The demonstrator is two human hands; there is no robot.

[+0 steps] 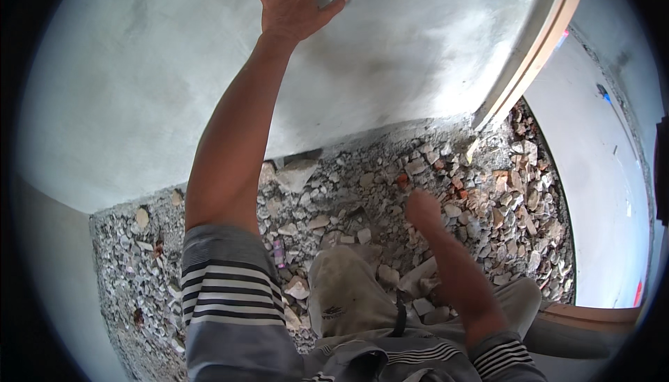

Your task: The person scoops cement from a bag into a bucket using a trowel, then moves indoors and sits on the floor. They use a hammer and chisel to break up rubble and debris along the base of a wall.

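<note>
My left hand point(291, 6) lies flat with fingers spread on the grey plastered wall point(209, 68), the arm stretched up to it. Low over the rubble, my right hand point(422, 209) is closed in a fist, slightly blurred. A small orange-red piece point(403, 181) shows just beyond its knuckles. Whether that is the end of something in my grip or a bit of brick on the ground, I cannot tell. Broken stones and grey debris point(320, 201) surround the right hand along the wall's foot.
A larger pale stone slab point(296, 174) rests against the wall base. Beside my left sleeve lies a small purple item point(279, 253). A wooden door frame point(536, 48) stands at the right, with a pale smooth surface point(603, 194) beyond the rubble. My bent knee point(345, 291) is close below.
</note>
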